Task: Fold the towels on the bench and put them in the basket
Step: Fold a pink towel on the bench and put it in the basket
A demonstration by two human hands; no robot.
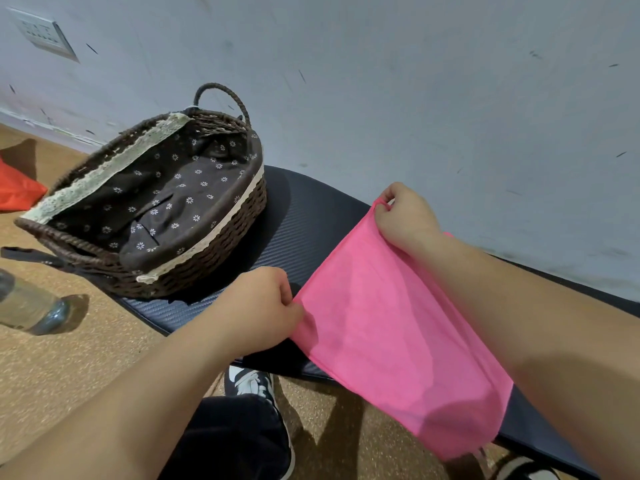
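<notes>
Over bench (pixel 304 216), L hand (pixel 259 306), R hand (pixel 405 216) pinch towel (pixel 398 334) edge.

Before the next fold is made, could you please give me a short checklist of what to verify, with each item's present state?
1. Left hand pinches the near top corner of the pink cloth towel: ok.
2. Right hand pinches the far top corner: ok.
3. Edge between both hands stretched straight: ok.
4. Towel lying flat on the dark ribbed bench: not ok, its lower end hangs past the front edge.
5. Brown wicker basket with flowered lining holds no towel, room inside: ok.
6. More towels waiting on the bench: cannot tell, the arms hide part of it.
</notes>
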